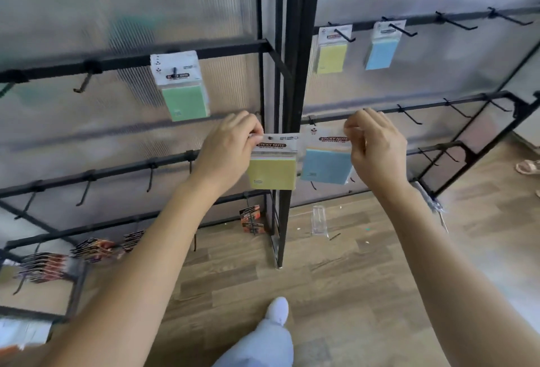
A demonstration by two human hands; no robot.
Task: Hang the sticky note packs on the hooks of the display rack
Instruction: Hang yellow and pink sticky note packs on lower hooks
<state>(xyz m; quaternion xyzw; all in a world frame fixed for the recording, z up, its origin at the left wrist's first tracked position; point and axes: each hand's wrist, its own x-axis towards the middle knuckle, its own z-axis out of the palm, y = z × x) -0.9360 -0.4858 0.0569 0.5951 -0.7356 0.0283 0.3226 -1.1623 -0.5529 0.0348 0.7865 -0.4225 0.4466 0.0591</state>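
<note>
My left hand [230, 147] pinches the header of a yellow sticky note pack [273, 172], held in front of the black centre post [292, 74]. My right hand [377, 147] pinches the top of a blue sticky note pack [325, 166] just below the right panel's middle rail. A green pack [184, 95] hangs on a hook of the left panel. On the right panel's upper rail hang a yellow pack [331, 55] and a blue pack [381, 51]. Empty black hooks [455, 23] stick out along the rails on both panels.
Dark red-and-black packets [252, 219] hang low on the left panel, more at the lower left [46, 267]. A clear plastic holder [318, 220] and small scraps lie on the wooden floor. My foot [277, 311] is below. A sandalled foot [529, 166] shows at the right edge.
</note>
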